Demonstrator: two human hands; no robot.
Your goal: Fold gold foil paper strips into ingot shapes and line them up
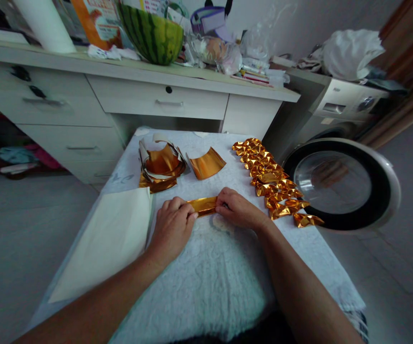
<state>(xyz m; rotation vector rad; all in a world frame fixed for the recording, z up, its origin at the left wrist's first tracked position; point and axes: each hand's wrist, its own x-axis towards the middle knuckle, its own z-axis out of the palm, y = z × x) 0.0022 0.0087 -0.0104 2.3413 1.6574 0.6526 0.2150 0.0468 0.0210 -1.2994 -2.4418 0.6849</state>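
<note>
A folded strip of gold foil paper (204, 205) lies flat near the middle of the cloth-covered table. My left hand (175, 220) closes on its left end, thumb toward the strip. At the strip's right end, my right hand (235, 206) has its fingers curled in and gripping. Just beyond the hands is a single curved gold foil sheet (206, 163). To its left sits a curled stack of gold foil sheets (161, 160) with pale backing edges. Several folded gold foil ingots (267, 177) run in rows down the right side.
White paper (106, 239) lies on the table's (330, 270) left side. Behind stands a drawer desk (199, 98) holding half a watermelon (152, 36), an orange bag (97, 21) and plastic bags. A washing machine's open door (342, 184) is at right, near the table edge.
</note>
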